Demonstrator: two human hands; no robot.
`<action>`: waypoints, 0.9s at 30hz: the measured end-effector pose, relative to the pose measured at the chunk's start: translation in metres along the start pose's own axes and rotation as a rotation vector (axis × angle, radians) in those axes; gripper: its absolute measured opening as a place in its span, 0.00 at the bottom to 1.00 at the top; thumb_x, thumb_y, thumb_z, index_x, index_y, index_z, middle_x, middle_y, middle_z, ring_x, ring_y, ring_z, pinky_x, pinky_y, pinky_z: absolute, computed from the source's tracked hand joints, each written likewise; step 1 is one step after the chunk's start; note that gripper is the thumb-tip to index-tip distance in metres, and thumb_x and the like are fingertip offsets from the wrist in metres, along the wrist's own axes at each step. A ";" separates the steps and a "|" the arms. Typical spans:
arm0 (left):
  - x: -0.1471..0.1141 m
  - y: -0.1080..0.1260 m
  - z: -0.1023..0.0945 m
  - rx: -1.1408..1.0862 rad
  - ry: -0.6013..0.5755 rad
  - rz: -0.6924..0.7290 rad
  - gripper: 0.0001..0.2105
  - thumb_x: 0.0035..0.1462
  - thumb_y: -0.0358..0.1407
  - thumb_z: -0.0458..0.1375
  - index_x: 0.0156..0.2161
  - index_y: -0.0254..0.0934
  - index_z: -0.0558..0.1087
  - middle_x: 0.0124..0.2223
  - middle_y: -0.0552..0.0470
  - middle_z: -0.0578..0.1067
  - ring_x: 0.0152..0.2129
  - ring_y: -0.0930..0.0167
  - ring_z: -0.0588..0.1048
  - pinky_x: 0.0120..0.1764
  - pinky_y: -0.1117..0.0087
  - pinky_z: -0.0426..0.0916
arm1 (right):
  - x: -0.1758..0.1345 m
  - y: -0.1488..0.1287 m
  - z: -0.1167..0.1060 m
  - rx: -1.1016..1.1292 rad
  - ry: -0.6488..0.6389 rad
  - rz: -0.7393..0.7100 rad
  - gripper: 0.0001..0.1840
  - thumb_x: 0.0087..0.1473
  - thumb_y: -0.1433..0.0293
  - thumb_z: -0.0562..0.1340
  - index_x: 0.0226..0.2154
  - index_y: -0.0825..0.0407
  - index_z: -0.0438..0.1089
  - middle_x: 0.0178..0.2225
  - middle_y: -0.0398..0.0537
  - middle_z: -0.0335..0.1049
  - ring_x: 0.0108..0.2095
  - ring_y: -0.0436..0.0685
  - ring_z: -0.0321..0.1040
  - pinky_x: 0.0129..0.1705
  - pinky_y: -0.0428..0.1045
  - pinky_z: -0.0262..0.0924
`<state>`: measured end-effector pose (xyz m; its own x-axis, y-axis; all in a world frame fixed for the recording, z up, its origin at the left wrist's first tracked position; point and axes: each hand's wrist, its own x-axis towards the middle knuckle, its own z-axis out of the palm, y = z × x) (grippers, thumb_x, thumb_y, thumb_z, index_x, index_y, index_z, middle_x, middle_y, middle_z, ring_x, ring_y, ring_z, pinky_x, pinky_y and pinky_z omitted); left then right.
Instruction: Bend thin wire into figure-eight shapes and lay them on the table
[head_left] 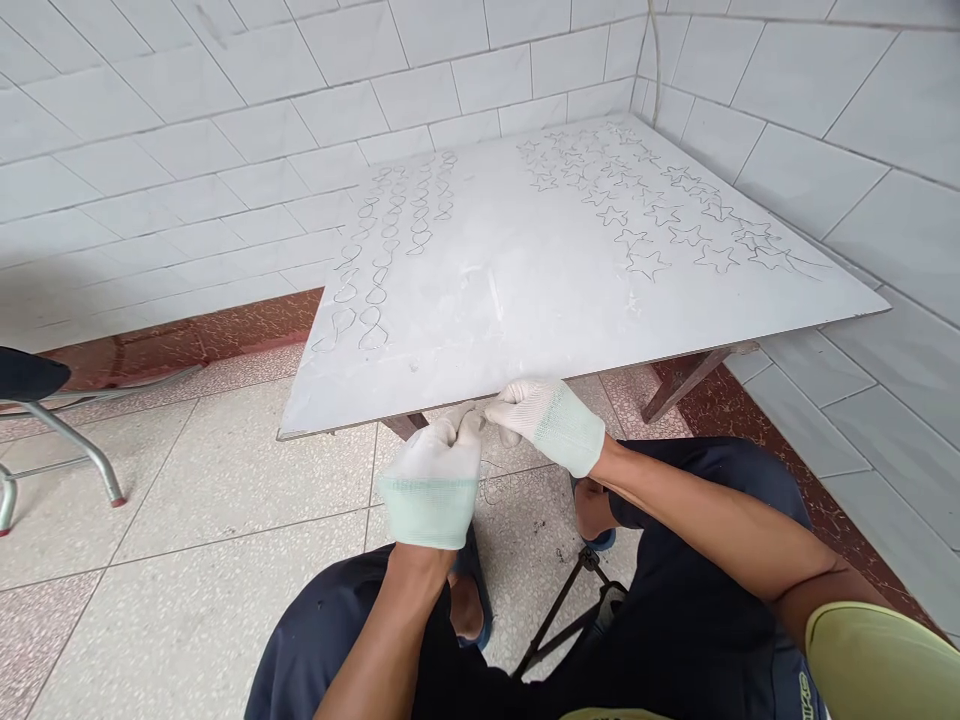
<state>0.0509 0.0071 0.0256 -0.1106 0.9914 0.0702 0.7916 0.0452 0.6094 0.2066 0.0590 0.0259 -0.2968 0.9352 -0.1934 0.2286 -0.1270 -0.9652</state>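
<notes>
In white gloves with pale green cuffs, my left hand (435, 465) and my right hand (544, 415) meet at the front edge of the white tabletop (465, 330). Fingers on both sides are pinched together around a thin wire (491, 470), whose dark line shows faintly below them against the floor. Most of the wire is hidden by the gloves. Bent wire stars (646, 264) lie in rows on the right half of the tabletop. Toward its left side are rows of looped, figure-eight wire shapes (373, 328).
Tiled walls (420, 90) border the tabletop at the back and right. A wooden table leg (679, 385) stands under the front. At the far left is a metal-legged stool (71, 440). Between my feet stands a dark folding metal frame (559, 610) on the speckled floor.
</notes>
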 end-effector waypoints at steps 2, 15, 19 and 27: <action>0.003 -0.003 -0.007 -0.081 0.029 -0.107 0.17 0.67 0.44 0.55 0.36 0.41 0.84 0.21 0.55 0.76 0.25 0.65 0.73 0.32 0.66 0.62 | 0.002 0.002 -0.004 -0.011 -0.014 -0.020 0.21 0.59 0.68 0.66 0.16 0.50 0.67 0.17 0.38 0.68 0.21 0.48 0.60 0.29 0.47 0.54; 0.026 -0.031 0.000 -0.971 -0.430 -0.110 0.19 0.50 0.52 0.73 0.25 0.36 0.81 0.27 0.42 0.82 0.37 0.57 0.81 0.49 0.53 0.73 | 0.004 0.014 -0.015 0.068 -0.082 -0.105 0.15 0.58 0.64 0.64 0.22 0.50 0.70 0.22 0.40 0.74 0.27 0.50 0.70 0.36 0.48 0.63; 0.031 -0.031 0.002 -1.089 -0.640 -0.076 0.26 0.43 0.60 0.74 0.21 0.37 0.78 0.21 0.44 0.78 0.32 0.56 0.81 0.42 0.54 0.74 | 0.003 0.010 -0.015 0.112 -0.170 -0.105 0.15 0.57 0.69 0.62 0.20 0.50 0.68 0.20 0.40 0.72 0.25 0.49 0.70 0.33 0.46 0.63; 0.026 -0.028 0.012 -1.176 -0.669 -0.047 0.28 0.39 0.63 0.75 0.21 0.39 0.77 0.17 0.48 0.75 0.32 0.54 0.82 0.44 0.51 0.75 | -0.009 -0.007 -0.016 0.128 -0.189 -0.064 0.12 0.54 0.74 0.62 0.21 0.50 0.70 0.17 0.38 0.72 0.22 0.48 0.70 0.29 0.44 0.64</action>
<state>0.0334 0.0329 0.0005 0.4547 0.8764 -0.1585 -0.2208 0.2833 0.9333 0.2226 0.0569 0.0375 -0.4780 0.8656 -0.1490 0.0880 -0.1216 -0.9887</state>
